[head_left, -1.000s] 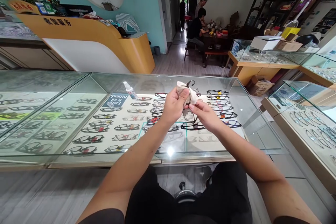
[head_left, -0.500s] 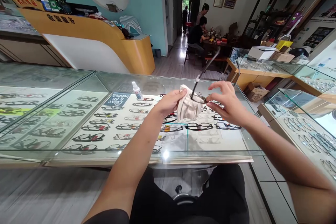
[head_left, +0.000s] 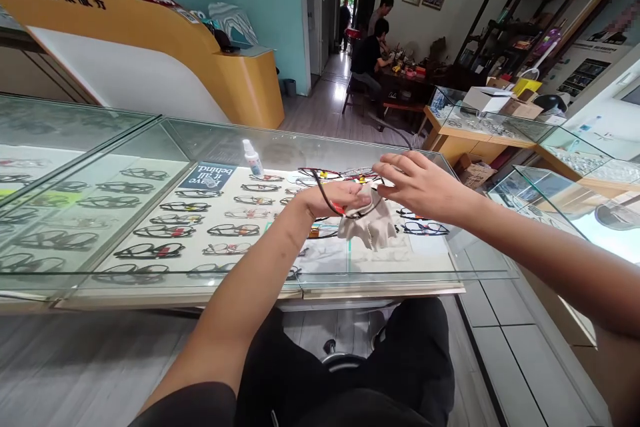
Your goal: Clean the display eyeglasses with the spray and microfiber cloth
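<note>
Cloth (head_left: 371, 227) pinched in left hand (head_left: 337, 199), thumb on top, hand mostly closed. Eyeglasses (head_left: 321, 188) between hands, above glass case (head_left: 385, 285); lenses mostly covered by fingers and cloth. Right hand (head_left: 419, 185) half-curled at eyeglasses' other side; fingertip contact hidden, grip can't tell. Far temple, probably, blurred against floor. Spray bottle (head_left: 253, 161) upright, left of hands.

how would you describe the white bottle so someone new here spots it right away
Start at the long glass display case in front of the seated wearer. Toward its far side, find the blue printed card. Just right of it is a small white bottle with a narrow cap, rising tall beside low rows of eyeglasses.
</note>
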`<state>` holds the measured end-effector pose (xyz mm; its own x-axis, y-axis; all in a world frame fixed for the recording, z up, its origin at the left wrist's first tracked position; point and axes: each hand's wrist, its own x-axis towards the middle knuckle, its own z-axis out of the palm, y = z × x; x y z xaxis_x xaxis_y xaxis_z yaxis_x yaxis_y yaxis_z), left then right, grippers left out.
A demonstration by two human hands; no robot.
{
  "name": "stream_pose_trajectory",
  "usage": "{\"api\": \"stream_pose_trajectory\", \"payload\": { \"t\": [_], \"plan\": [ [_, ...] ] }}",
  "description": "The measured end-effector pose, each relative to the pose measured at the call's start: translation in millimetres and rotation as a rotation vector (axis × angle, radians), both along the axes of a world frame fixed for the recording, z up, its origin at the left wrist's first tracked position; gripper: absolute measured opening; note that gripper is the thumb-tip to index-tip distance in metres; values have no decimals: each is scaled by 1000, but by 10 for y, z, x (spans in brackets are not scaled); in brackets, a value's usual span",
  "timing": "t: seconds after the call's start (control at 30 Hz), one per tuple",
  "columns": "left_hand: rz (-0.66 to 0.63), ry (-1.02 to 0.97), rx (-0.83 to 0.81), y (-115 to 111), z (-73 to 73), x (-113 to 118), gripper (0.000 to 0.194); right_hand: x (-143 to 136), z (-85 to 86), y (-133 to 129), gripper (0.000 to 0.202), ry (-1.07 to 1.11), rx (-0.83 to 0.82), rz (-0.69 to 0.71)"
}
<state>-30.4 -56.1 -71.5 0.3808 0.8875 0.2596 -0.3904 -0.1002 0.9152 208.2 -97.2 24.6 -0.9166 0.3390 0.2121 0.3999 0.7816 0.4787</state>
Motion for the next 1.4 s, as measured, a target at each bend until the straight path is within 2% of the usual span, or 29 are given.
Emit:
{"api": "stream_pose_trajectory", "payload": {
  "t": [0.1, 0.17, 0.27, 0.3, 0.4, 0.43, 0.53, 0.63, 0.77, 0.93, 1.03, 1.27, 1.4],
  "plan": [
    [-29, -23, -13, 21, 37, 89, 65, 26, -22, 99, 41, 83, 18, -32],
    [-39, -28, -28, 55, 37, 117, 66, 34, -82, 158, 48, 273, 12, -110],
    [-132, 13, -91, 118, 3, 122, 66, -36, -269, 253, 28, 757, -105, -305],
    [-162, 20, -110, 138, -13, 120, 67, -85, -355, 291, 25, 924, -239, -347],
    [-149, -5, -106, 187, -61, 116, 68, -277, -636, 421, 35, 1358, -936, -332],
    [-121, -6, -94, 200, -76, 114, 68, -341, -721, 463, 38, 1476, -1101, -308],
    [-89, 50, -89, 222, -111, 101, 66, -470, -892, 559, 44, 1699, -1351, -206],
    [-97, 105, -105, 208, -124, 102, 63, -476, -957, 589, 44, 1768, -1457, -160],
    [-116, 92, -102, 149, -153, 179, 72, -421, -1001, 549, 48, 1822, -1566, -192],
    [91, 162, -13, 128, -250, 293, 70, -461, -1032, 483, 47, 1845, -1603, -147],
    [143, 192, 29, 139, -286, 303, 68, -473, -1042, 480, 47, 1872, -1618, -125],
    [-31, 132, 15, 138, -266, 279, 74, -447, -1069, 512, 48, 1944, -1712, -66],
    [128, 170, 68, 131, -266, 308, 70, -534, -1080, 484, 52, 1936, -1712, -56]
  ]
}}
